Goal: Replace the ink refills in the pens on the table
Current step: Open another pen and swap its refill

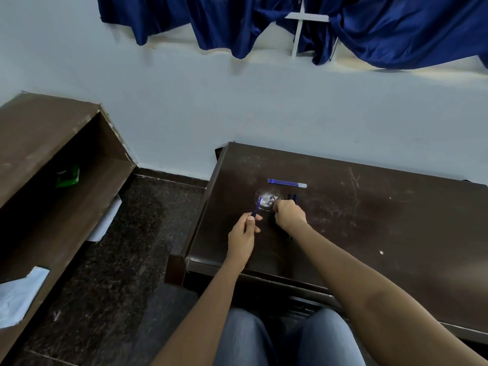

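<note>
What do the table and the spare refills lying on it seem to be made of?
The table: likely laminated wood, dark brown, semi-gloss; it reflects light and shows pale scratches. The refills: probably thin plastic tubes, blue with whitish tips.

Plain indoor room, home or small office, cannot tell which. Pale blue painted wall, dark blue satin curtain hanging at top, dark speckled stone floor, scuffed dark brown laminate table, chipped brown laminate shelf unit to its left.

text: none legible | labels: none | numbers: none
</note>
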`<state>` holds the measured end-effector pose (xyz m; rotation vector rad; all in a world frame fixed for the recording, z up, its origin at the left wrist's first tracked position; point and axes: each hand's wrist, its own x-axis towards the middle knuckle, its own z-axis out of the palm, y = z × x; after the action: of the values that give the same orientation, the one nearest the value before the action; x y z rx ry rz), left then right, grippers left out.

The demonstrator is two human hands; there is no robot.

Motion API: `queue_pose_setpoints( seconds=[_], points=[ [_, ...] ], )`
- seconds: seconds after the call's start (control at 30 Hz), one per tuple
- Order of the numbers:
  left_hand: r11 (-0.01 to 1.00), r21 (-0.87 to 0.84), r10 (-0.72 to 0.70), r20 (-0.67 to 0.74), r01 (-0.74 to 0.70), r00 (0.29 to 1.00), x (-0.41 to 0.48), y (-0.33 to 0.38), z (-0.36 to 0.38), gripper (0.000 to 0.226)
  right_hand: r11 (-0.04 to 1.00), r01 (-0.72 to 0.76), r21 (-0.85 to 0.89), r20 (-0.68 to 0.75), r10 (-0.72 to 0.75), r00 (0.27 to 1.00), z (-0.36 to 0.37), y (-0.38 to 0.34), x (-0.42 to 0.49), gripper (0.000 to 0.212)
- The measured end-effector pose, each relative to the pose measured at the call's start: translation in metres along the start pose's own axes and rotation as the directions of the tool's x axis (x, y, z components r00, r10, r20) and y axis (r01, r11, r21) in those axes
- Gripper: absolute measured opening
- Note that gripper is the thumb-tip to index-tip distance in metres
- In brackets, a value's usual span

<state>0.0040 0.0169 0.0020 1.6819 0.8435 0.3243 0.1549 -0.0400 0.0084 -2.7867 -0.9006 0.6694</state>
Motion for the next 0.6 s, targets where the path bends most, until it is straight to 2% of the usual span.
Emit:
queue_pose_setpoints(
  seconds=[0.27, 0.37, 0.43, 0.5, 0.57, 0.6],
  points=[
    [1.000, 0.005, -0.025, 0.016, 0.025, 1.000, -0.003, -0.002, 0.002, 0.029, 0.997, -0.054, -0.056, -0.027, 0.053, 0.998, 0.002, -0.001, 0.003, 0.024],
    [1.000, 0.004, -0.026, 0.027, 0.026, 0.999, -0.007, 0.000, 0.002, 0.030, 0.997, -0.075, -0.002, -0.048, 0.075, 0.996, 0.000, 0.001, 0.002, 0.023],
    [1.000, 0.008, -0.021, 0.031, 0.021, 0.999, -0.009, 0.002, 0.001, 0.030, 0.983, -0.107, 0.147, -0.097, 0.122, 0.988, -0.002, 0.003, 0.003, 0.023],
    [1.000, 0.016, -0.015, 0.036, 0.015, 0.999, -0.010, 0.006, 0.000, 0.030, 0.910, -0.096, 0.403, -0.141, 0.165, 0.976, -0.006, 0.003, 0.003, 0.020],
    [1.000, 0.026, -0.008, 0.033, 0.007, 0.999, -0.012, 0.011, -0.001, 0.029, 0.739, -0.040, 0.673, -0.169, 0.206, 0.964, -0.014, 0.002, 0.002, 0.014],
    [1.000, 0.027, -0.001, 0.028, 0.000, 1.000, -0.013, 0.015, -0.001, 0.029, 0.616, -0.017, 0.788, -0.169, 0.242, 0.955, -0.021, 0.000, -0.001, 0.013]
  ],
)
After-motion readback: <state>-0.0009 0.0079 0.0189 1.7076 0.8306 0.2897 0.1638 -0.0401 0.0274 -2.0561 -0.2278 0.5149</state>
